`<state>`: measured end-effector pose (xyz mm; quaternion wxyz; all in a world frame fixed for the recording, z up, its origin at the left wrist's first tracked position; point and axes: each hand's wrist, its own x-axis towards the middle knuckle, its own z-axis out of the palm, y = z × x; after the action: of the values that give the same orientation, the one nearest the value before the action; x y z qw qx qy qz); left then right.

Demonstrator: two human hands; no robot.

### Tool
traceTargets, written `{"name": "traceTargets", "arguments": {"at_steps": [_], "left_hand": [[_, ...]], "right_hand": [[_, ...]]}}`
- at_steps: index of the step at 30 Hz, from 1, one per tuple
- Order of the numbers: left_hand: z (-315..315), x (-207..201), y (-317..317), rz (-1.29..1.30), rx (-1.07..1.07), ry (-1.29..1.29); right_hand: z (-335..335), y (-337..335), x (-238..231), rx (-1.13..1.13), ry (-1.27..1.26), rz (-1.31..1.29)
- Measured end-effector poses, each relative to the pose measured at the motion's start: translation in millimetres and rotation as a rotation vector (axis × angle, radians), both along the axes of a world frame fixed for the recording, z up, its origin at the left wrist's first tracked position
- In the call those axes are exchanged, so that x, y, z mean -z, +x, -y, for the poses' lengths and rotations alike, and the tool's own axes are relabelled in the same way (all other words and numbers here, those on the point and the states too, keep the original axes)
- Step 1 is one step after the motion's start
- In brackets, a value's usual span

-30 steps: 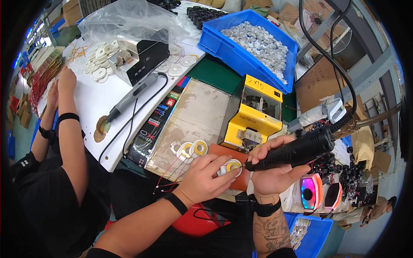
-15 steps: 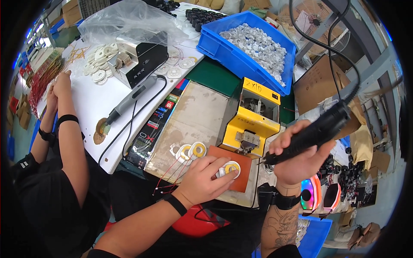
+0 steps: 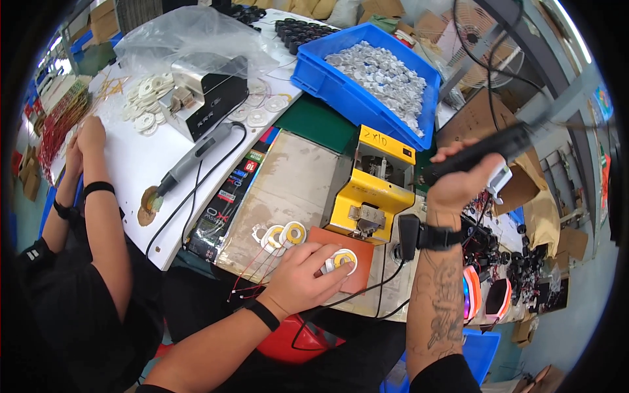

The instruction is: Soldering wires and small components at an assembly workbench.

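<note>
On the orange-brown mat (image 3: 359, 278), my left hand (image 3: 303, 275) has its fingers closed on a white round plastic part with a yellow ring (image 3: 343, 261). Similar white parts with yellow rings (image 3: 293, 233) and thin red wires lie just left of these fingers. My right hand (image 3: 462, 187) is raised to the right, wrapped round a black corded tool (image 3: 478, 154) shaped like an electric screwdriver. Motion blurs the tool, and its tip is hard to make out. Between and beyond my hands stands a yellow machine (image 3: 367, 196) with a metal block on its front.
A blue bin (image 3: 304, 69) heaped with small whitish parts stands behind the machine. On the white table (image 3: 141, 190) at left lie a grey corded tool (image 3: 196, 157), a black-sided metal box (image 3: 219, 98) and white discs (image 3: 147, 98). A co-worker's hands (image 3: 82, 141) are at far left.
My right hand has lifted the black tool up and away from the white part in my left hand. My left hand stays closed on that part. The view has shifted slightly.
</note>
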<state>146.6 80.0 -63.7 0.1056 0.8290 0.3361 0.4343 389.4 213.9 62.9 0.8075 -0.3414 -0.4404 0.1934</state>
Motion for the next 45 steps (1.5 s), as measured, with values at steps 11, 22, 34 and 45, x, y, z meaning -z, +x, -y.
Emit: {"name": "traceTargets", "arguments": {"at_steps": [11,22,34,45], "left_hand": [[2.2,1.8,-0.4,-0.014,0.012,-0.017],[3.5,2.7,0.5,0.01,-0.001,0.015],[2.8,4.6,3.4,0.026,-0.032,0.025],[4.4,3.4,0.9,-0.002,-0.022,0.011]], "right_hand": [[76.4,-71.3,33.2,-0.168,-0.074,0.136],[77.3,-73.8,54.5,-0.171,-0.144,0.146],[120.3,-77.9,52.6,-0.352,-0.122,0.022],[124.2,-79.7,62.5,-0.292,-0.159,0.065]]}}
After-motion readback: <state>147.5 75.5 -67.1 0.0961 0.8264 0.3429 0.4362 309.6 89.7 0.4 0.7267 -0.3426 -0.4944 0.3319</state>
